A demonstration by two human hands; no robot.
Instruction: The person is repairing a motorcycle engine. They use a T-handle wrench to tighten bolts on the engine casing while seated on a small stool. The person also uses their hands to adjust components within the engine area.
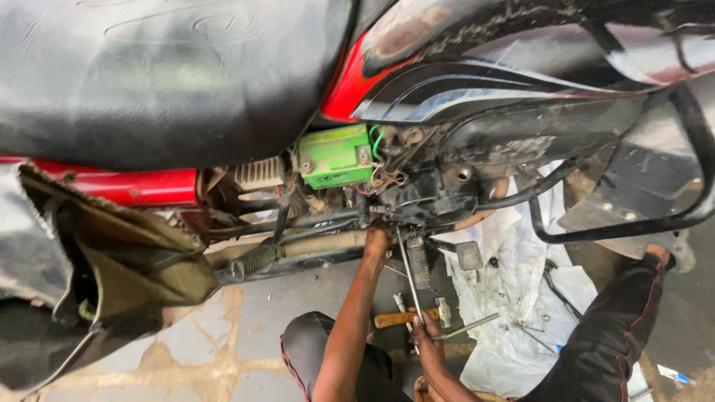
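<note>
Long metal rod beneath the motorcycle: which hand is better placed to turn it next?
Probably right: the right hand grips the long metal rod at its lower end; the left hand is up at the frame by its tip.

You worked in motorcycle repair workshop. Red and black motorcycle [447, 67] stood with side panel off, green battery [337, 156] and wiring exposed. Stained white cloth [521, 298] lay on worn concrete floor [186, 350], loose metal tools [417, 316] scattered on it.
</note>
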